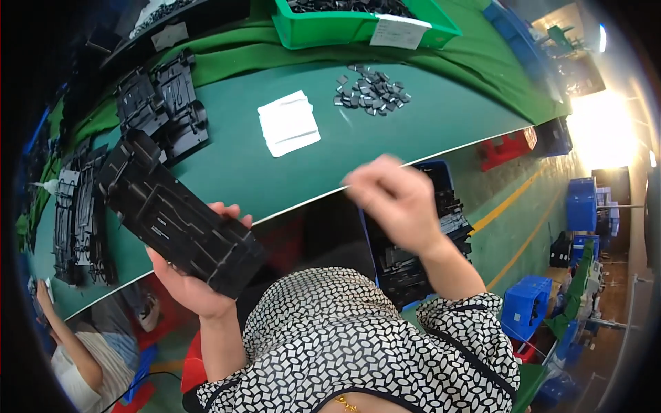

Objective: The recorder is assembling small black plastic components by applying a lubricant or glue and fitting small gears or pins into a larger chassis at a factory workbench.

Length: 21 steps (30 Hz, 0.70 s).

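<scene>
My left hand [186, 282] is closed round a long black plastic chassis [172, 220], which looks like a toy car's underside with wheel-like round parts at its far end. It is tilted over the table's front edge. My right hand [399, 203] hangs in front of the same edge, slightly blurred, its fingers curled and thumb and forefinger pinched. Whatever lies between those fingertips is too small or hidden to make out. Beyond it, small flat black square pieces [372, 91] lie in a loose pile. To their left is a white folded sheet or pad [289, 124].
Similar black chassis [180, 103] lie at the table's left, with more [79, 213] nearer that end. A green bin [330, 31] of black parts stands at the back. Below the table edge, at right, a blue crate [441, 175] holds black parts. Another person's arm [69, 344] shows lower left.
</scene>
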Each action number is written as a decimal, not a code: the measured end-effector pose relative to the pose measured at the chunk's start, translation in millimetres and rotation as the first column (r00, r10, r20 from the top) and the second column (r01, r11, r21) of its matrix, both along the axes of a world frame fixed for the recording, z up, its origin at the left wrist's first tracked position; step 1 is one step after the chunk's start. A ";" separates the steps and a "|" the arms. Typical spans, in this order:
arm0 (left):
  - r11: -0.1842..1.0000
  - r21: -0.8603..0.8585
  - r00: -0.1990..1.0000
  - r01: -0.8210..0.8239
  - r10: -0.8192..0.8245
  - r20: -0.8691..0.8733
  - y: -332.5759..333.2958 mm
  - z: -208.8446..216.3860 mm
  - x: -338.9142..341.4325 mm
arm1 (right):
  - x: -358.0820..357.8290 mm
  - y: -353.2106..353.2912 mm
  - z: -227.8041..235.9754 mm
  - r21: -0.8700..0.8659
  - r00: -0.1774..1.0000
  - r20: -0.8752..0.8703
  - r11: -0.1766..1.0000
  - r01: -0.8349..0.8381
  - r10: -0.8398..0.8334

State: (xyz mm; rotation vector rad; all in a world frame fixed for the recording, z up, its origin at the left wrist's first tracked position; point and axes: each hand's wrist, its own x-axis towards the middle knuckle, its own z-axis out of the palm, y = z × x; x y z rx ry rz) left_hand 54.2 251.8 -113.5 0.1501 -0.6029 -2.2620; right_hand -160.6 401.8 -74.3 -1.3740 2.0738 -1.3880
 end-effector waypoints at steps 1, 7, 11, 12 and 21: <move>1.000 -0.002 1.000 -0.009 0.009 -0.007 -1.6 -1.9 0.3 | -18.7 -1.1 3.3 0.002 0.993 -0.044 0.994 0.113 -0.113; 0.999 0.046 1.000 -0.007 0.007 -0.003 -1.6 -9.7 -9.0 | -111.7 -13.8 -13.0 0.092 0.926 -0.285 0.955 0.282 -0.246; 0.999 0.046 1.000 -0.017 0.017 0.011 0.4 -9.3 -8.8 | -122.2 -27.5 -19.3 0.177 0.879 -0.466 0.964 0.199 -0.095; 0.999 0.051 1.000 -0.014 0.013 0.015 -0.4 -10.3 -8.2 | -122.6 -30.4 -19.9 0.212 0.884 -0.459 0.956 0.203 -0.086; 0.998 0.064 1.000 0.002 -0.003 0.018 -1.7 -10.0 -9.0 | -122.7 -36.2 -19.4 0.149 0.801 -0.593 0.966 0.211 -0.083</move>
